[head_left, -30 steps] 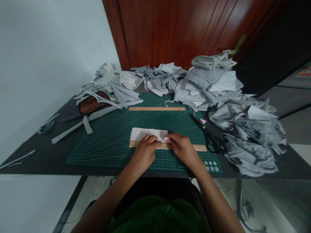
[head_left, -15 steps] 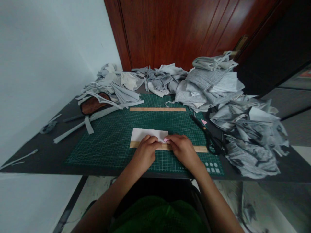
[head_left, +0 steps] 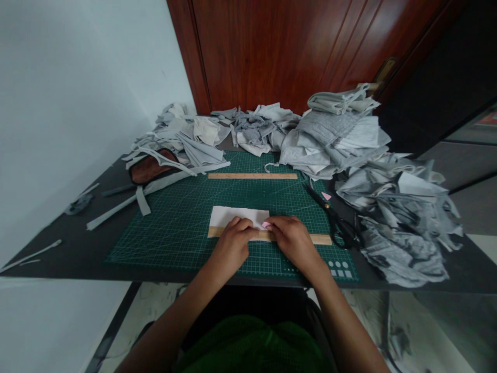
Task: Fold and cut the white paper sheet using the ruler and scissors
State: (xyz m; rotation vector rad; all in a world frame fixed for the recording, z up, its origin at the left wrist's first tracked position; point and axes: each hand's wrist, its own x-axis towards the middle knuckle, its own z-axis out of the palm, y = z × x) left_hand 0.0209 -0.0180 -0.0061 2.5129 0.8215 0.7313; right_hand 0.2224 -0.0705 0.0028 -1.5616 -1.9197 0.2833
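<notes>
A white piece of fabric (head_left: 229, 214) lies on the green cutting mat (head_left: 182, 217), with a wooden ruler (head_left: 321, 239) across its near part. My left hand (head_left: 235, 238), fingers bent and closed, presses the ruler down onto the fabric. Between the thumb and fingers of my right hand (head_left: 291, 233) is a small pink piece of tailor's chalk (head_left: 266, 224), held against the fabric just above the ruler's far edge. My right hand hides part of the ruler.
Another wooden ruler (head_left: 252, 176) lies farther back. Black scissors (head_left: 336, 220) and a pink triangular piece (head_left: 326, 196) are at the right. Heaped grey fabric (head_left: 330, 132) lines the back and right. Fabric strips (head_left: 155, 185) and a brown pouch-like item (head_left: 153, 167) sit left.
Both hands stay in nearly the same place over the ruler and fabric. The whole view shifts very slightly; no object has clearly moved.
</notes>
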